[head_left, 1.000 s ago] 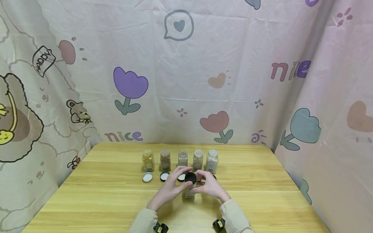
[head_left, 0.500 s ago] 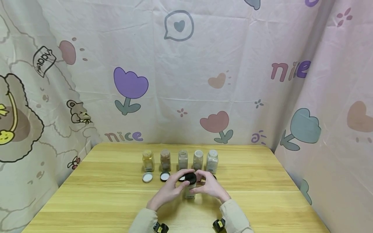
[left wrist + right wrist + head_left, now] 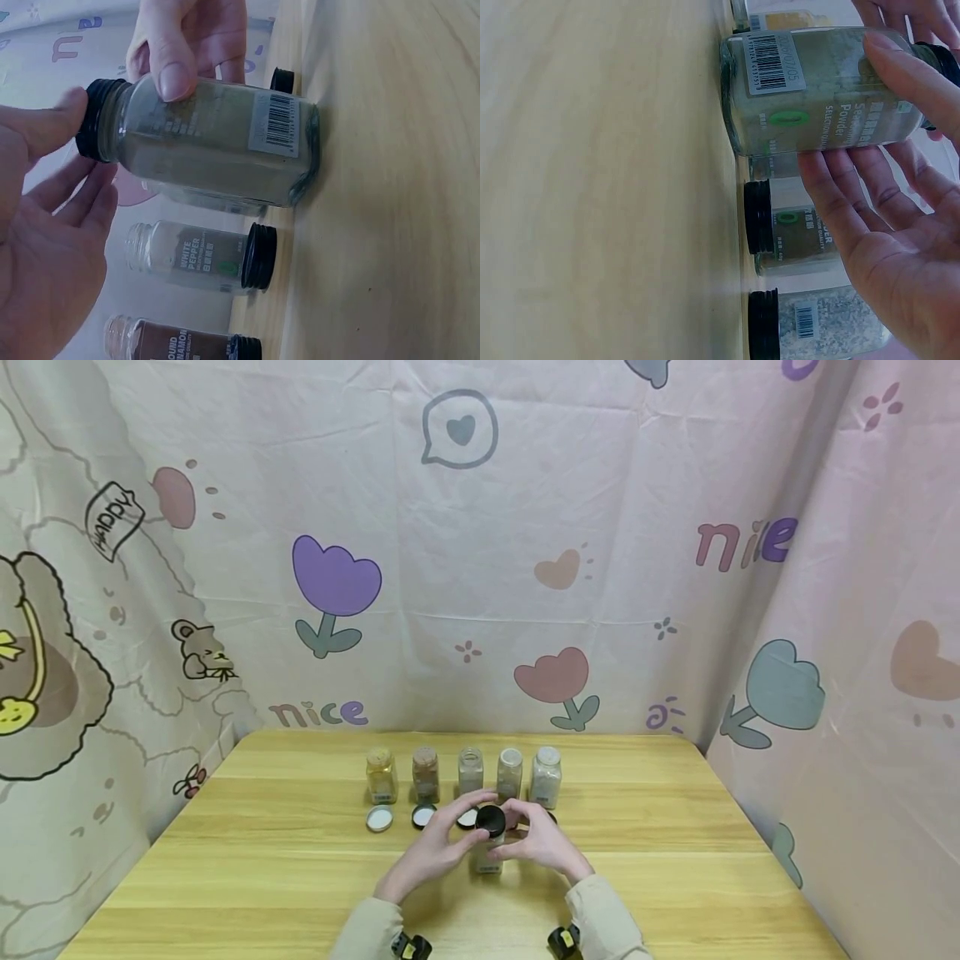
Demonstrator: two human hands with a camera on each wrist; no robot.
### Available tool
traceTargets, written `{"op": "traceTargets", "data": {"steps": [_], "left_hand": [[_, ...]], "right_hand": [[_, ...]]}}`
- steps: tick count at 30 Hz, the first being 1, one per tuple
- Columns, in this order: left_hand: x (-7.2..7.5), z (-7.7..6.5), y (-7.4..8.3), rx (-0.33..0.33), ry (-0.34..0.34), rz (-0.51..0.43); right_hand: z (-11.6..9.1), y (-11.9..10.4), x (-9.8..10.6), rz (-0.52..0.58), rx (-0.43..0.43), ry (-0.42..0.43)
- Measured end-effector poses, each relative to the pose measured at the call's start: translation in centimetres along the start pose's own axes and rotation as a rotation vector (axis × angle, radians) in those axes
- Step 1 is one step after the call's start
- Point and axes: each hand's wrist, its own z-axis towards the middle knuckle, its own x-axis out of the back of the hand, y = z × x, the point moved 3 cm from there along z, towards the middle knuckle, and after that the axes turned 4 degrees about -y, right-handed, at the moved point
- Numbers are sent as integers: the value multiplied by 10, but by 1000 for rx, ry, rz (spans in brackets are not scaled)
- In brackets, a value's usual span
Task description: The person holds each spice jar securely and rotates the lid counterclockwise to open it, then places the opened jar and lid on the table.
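A square glass spice jar (image 3: 817, 105) of pale greenish powder, with a barcode label, stands upright between my hands on the table. My right hand (image 3: 546, 843) holds its body, thumb on one side and fingers on the other. At the top, my left hand (image 3: 438, 847) grips the black screw lid (image 3: 491, 821), which sits on the jar's mouth. The left thumb (image 3: 64, 112) presses the lid's side in the left wrist view. Behind the hands, a black lid (image 3: 468, 817) lies partly hidden by the left fingers.
Several spice jars stand in a row behind, among them a yellow one (image 3: 382, 778), a brown one (image 3: 426, 777) and a whitish one (image 3: 546, 778). In front of them lie upturned lids, including a white-lined lid (image 3: 379, 817). A printed curtain (image 3: 465, 568) hangs behind the wooden table (image 3: 247, 852).
My left fingers shifted a little around the lid toward me, then back again. The right hand and the jar have stayed in place.
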Motion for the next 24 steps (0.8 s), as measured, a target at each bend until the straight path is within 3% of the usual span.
{"op": "traceTargets", "data": {"steps": [3,6,11,16,24], "left_hand": [[0,0,0,-2,-45,-29],[-1,1,0,-11,-47,-25],[-3,2,1,-27,44,27],[-6,4,0,-2,104,34],[-4,1,1,0,-1,-23]], "right_hand": [[0,-1,0,7,3,3],[-1,-2,0,12,2,5],[-1,-3,0,24,-1,-1],[-1,-4,0,27,5,-10],[-1,-4,0,25,9,-6]]}}
